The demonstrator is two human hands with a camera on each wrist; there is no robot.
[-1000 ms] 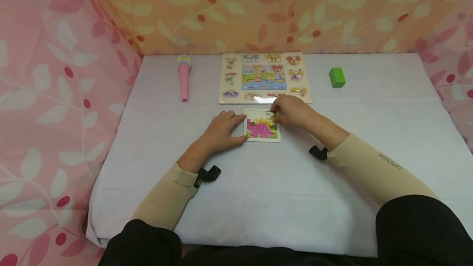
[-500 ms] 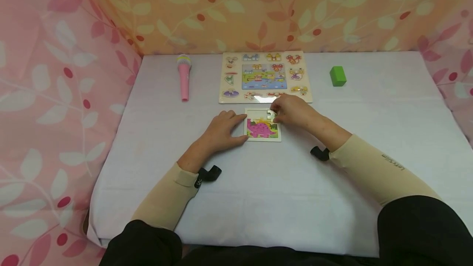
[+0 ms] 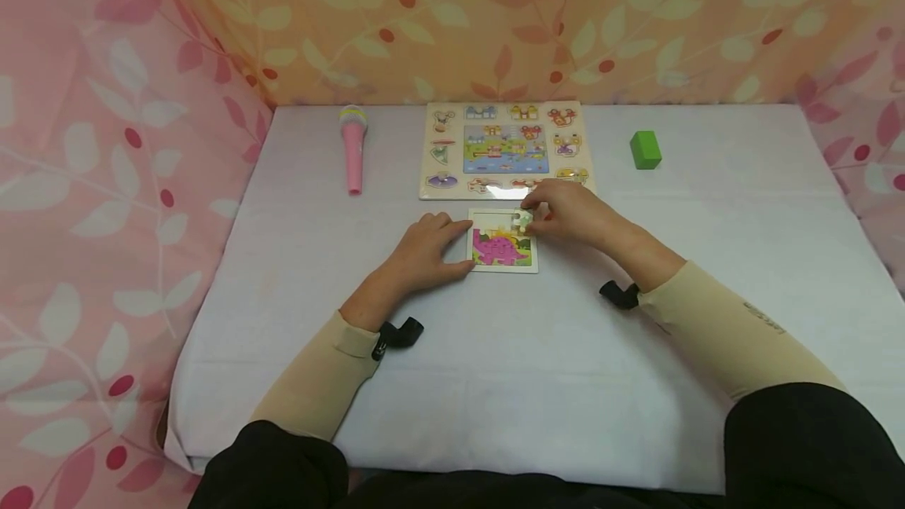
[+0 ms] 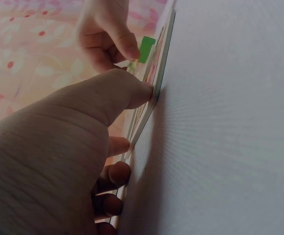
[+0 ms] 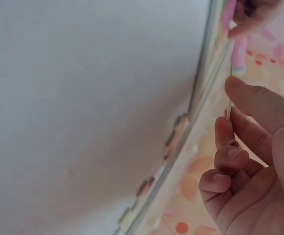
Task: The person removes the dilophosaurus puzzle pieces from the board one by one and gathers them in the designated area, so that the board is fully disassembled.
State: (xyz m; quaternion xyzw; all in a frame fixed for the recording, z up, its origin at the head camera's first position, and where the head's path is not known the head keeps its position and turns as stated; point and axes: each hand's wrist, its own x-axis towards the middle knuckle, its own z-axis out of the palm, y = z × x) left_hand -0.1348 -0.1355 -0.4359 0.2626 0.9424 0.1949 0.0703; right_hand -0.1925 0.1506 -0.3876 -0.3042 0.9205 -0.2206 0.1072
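A small jigsaw board with a pink dinosaur picture and a white frame (image 3: pixel 503 269) lies flat in front of the person in the head view. Its upper left part is bare backing. At its left edge, the left hand (image 3: pixel 424 254) touches the frame with thumb and index finger spread near the two corners. The right hand (image 3: pixel 569 210) pinches a greenish jigsaw piece (image 3: pixel 523 221) by thumb and fingertips over the upper right corner. In the right wrist view the thin piece (image 5: pixel 229 110) appears edge-on between thumb and fingers.
Behind the jigsaw lies a larger wooden peg puzzle (image 3: pixel 431 167), close to the right hand. A pink toy microphone (image 3: pixel 353 151) stands off to the left and a green block (image 3: pixel 646 149) to the right. All are on a white-covered table (image 3: pixel 495 383).
Between the right fingers the piece has changed tilt, showing pale at half a second ago and greenish now. The right hand and forearm have shifted slightly right; the left hand stays put.
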